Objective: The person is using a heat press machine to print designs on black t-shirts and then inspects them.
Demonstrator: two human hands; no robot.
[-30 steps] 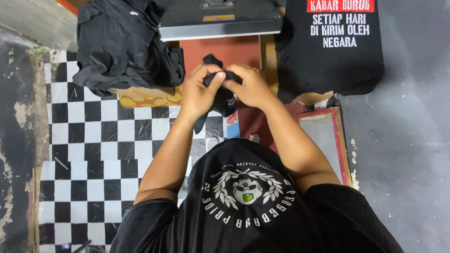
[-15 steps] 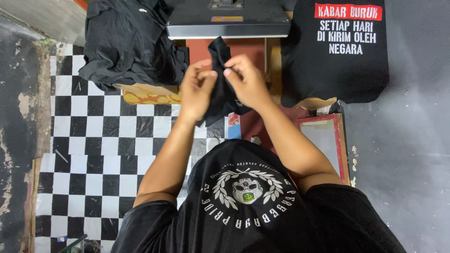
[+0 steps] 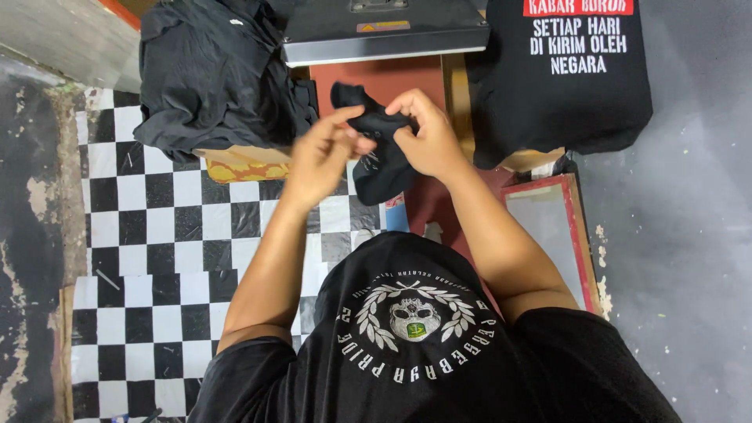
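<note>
Head view. Held up a small black cloth (image 3: 377, 149) between both hands, just in front of the red pad (image 3: 384, 78) of a press and above the edge of a checkered mat (image 3: 157, 235). Pinched at its upper edge: left hand (image 3: 321, 157) with thumb and forefinger closed on the cloth's left part, other fingers loosely curled; right hand (image 3: 431, 141) folded over the right part, fingertips pressed into the fabric. Hung limp below the fingers in a rounded lobe, with one corner poking up to the left.

Looked soft, thin and very light, likely to crumple or fold rather than keep a shape. Seemed not slippery and not fragile. Best taken at a hem or corner, one pinch on each side, to spread it flat. Appeared plain matt black, with a faint pale mark low down, too small to make out.

Further out: grey upper plate (image 3: 384, 31) of the press, raised behind the pad. To the left, a heap of black garments (image 3: 211, 70) on a yellow box (image 3: 243, 168). To the right, a black shirt (image 3: 564, 86) with red and white print, laid flat. Nearer, beside the right forearm, a red-framed screen (image 3: 548, 227) on grey floor (image 3: 689, 235).
</note>
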